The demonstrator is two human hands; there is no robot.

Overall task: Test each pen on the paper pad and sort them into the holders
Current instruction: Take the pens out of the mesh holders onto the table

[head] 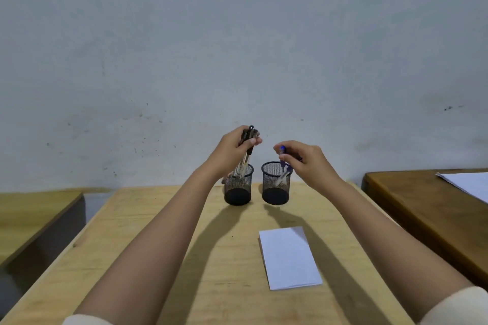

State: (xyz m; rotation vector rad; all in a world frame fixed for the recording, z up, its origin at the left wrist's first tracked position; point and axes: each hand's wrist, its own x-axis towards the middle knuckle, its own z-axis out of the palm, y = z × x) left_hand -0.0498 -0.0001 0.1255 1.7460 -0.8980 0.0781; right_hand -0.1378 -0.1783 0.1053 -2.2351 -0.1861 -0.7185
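A bundle of pens [245,165] with dark caps and clear barrels stands nearly upright, its lower ends inside the rim of the left mesh holder [238,191]. The left hand [230,152] grips the bundle near the caps, fingers curled round it and thumb pressed across the front. Just beside it, blue-capped pens [282,152] lean with their tips down into the right mesh holder [275,190]; how many there are cannot be told. The right hand [309,163] pinches them near the top between thumb and curled fingers, the wrist bent downward over the holder's rim.

Both forearms are bare and stretch forward from cream sleeves [460,306] at the bottom edge, converging toward the two holders at the far end of the light wooden table [148,245]. The white paper pad [289,258] lies flat on the table nearer the person, below the right forearm. A darker desk [412,198] at the right carries a white sheet [467,185].
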